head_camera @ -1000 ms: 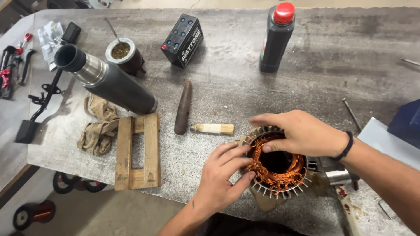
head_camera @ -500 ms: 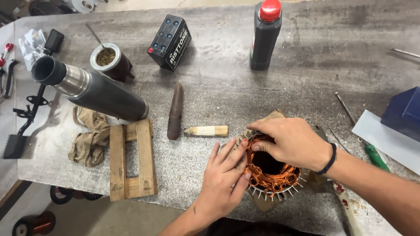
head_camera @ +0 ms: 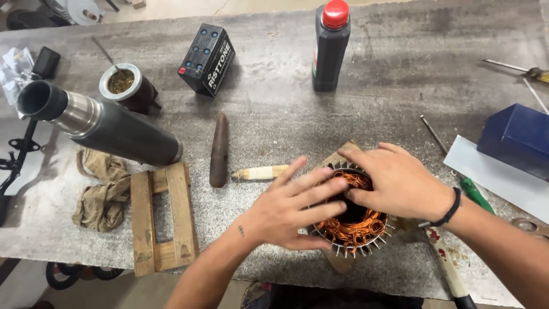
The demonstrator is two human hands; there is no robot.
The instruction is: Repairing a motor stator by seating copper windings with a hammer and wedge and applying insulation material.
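Cupping copper-wound stator (head_camera: 355,229), both hands (head_camera: 286,214); gourd (head_camera: 123,86) holds herb.

— Where is the wound stator (head_camera: 354,220) placed?
— At the near edge of the tabletop (head_camera: 274,109), under both hands; the left hand (head_camera: 286,212) is laid on its left rim, the right hand (head_camera: 400,180) on its right.
— And to the left?
— A wooden peg (head_camera: 260,172), a tapered rod (head_camera: 219,150), then a wooden frame (head_camera: 163,220). A flask (head_camera: 103,123) is laid behind it; a bottle (head_camera: 330,46) stands at the far side.

Single head-worn view, steeply downward and close over the workbench (head_camera: 274,114).
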